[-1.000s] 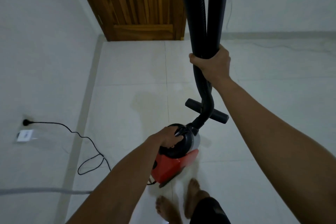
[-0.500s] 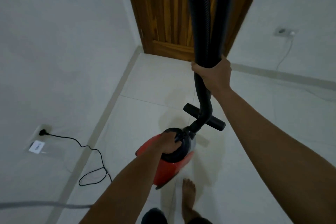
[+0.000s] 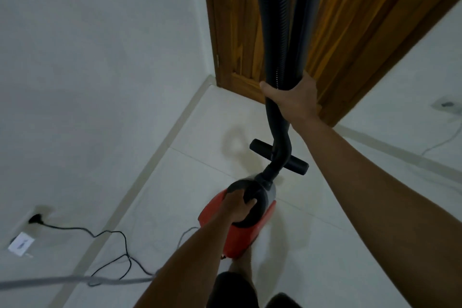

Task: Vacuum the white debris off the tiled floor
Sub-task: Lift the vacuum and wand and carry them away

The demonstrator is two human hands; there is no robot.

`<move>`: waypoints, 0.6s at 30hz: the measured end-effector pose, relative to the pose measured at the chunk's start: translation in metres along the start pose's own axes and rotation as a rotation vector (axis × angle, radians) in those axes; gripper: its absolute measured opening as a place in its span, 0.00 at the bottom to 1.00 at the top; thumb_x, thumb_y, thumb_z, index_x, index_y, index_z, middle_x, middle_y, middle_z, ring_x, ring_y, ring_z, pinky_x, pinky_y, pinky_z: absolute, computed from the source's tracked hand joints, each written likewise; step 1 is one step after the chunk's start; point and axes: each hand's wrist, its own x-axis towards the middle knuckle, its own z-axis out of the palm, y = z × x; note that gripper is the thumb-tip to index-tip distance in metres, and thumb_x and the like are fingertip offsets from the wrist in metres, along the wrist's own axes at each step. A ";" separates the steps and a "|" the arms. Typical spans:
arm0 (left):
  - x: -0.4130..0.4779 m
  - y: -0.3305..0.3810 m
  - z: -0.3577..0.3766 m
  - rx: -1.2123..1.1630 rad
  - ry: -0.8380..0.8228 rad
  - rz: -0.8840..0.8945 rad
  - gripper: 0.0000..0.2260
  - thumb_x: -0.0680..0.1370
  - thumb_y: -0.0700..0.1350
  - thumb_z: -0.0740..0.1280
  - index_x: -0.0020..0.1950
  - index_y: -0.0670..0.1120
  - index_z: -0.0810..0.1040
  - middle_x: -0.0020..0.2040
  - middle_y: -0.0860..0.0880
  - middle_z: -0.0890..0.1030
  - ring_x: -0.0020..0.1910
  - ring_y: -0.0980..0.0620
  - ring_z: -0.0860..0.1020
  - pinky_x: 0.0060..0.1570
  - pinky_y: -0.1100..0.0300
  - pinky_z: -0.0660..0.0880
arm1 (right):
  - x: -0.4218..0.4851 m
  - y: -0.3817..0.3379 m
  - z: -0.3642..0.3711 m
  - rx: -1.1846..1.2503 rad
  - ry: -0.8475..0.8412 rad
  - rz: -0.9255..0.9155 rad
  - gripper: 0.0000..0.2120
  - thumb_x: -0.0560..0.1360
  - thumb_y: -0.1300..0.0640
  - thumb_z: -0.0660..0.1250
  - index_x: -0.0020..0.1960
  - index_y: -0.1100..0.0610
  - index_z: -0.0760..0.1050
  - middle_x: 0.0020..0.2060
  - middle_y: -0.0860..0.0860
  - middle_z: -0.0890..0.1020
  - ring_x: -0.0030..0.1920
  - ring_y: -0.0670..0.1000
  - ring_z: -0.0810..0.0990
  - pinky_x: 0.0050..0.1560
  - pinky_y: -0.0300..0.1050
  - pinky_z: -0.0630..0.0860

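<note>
Black cord (image 3: 75, 229) at a wall socket (image 3: 35, 218). The left hand (image 3: 237, 207) wraps its grip round the black top of the red vacuum (image 3: 240, 240), low by the tiled floor (image 3: 350, 245), long axis pointing toward the wooden door (image 3: 237, 20). The right hand (image 3: 295, 100) closes its grip on 2 upright hose (image 3: 275, 32) lengths.

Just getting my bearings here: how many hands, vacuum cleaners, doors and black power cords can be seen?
Hands: 2, left hand on the vacuum cleaner, right hand round its hose
Vacuum cleaners: 1
Wooden doors: 1
Black power cords: 1
Total: 5
</note>
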 end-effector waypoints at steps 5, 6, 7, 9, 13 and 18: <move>0.072 0.023 -0.058 0.003 -0.022 -0.030 0.23 0.82 0.57 0.61 0.69 0.42 0.71 0.53 0.42 0.81 0.51 0.45 0.80 0.46 0.59 0.73 | 0.100 0.012 0.024 0.002 -0.049 0.034 0.23 0.66 0.55 0.84 0.57 0.51 0.78 0.46 0.37 0.81 0.43 0.27 0.79 0.42 0.22 0.74; 0.084 0.028 -0.071 0.011 -0.025 -0.037 0.22 0.83 0.57 0.61 0.69 0.42 0.71 0.52 0.42 0.81 0.49 0.46 0.80 0.47 0.58 0.73 | 0.118 0.014 0.028 0.002 -0.042 0.039 0.24 0.66 0.54 0.84 0.58 0.51 0.78 0.46 0.37 0.81 0.44 0.27 0.79 0.43 0.23 0.75; 0.098 0.032 -0.084 0.022 -0.022 -0.046 0.23 0.83 0.57 0.60 0.70 0.42 0.70 0.52 0.42 0.80 0.49 0.46 0.79 0.48 0.57 0.74 | 0.137 0.015 0.033 0.003 -0.035 0.044 0.25 0.66 0.52 0.84 0.59 0.51 0.79 0.47 0.37 0.82 0.45 0.28 0.79 0.44 0.23 0.75; 0.126 0.038 -0.112 0.022 -0.009 -0.061 0.24 0.83 0.56 0.60 0.74 0.43 0.67 0.58 0.42 0.80 0.54 0.46 0.79 0.53 0.56 0.74 | 0.176 0.018 0.045 0.000 -0.051 0.048 0.27 0.65 0.52 0.84 0.61 0.51 0.78 0.49 0.38 0.82 0.47 0.29 0.79 0.45 0.24 0.76; 0.191 0.045 -0.158 -0.002 0.053 -0.089 0.25 0.83 0.56 0.60 0.75 0.44 0.67 0.61 0.43 0.80 0.59 0.46 0.78 0.52 0.61 0.72 | 0.255 0.029 0.075 0.006 -0.113 0.067 0.25 0.65 0.52 0.84 0.58 0.49 0.79 0.49 0.39 0.83 0.49 0.34 0.81 0.49 0.28 0.78; 0.269 0.048 -0.204 -0.058 0.105 -0.144 0.24 0.83 0.54 0.62 0.76 0.45 0.66 0.63 0.46 0.79 0.61 0.49 0.77 0.56 0.62 0.70 | 0.344 0.048 0.125 -0.066 -0.177 0.016 0.19 0.67 0.51 0.82 0.50 0.43 0.75 0.43 0.34 0.78 0.42 0.29 0.77 0.40 0.19 0.71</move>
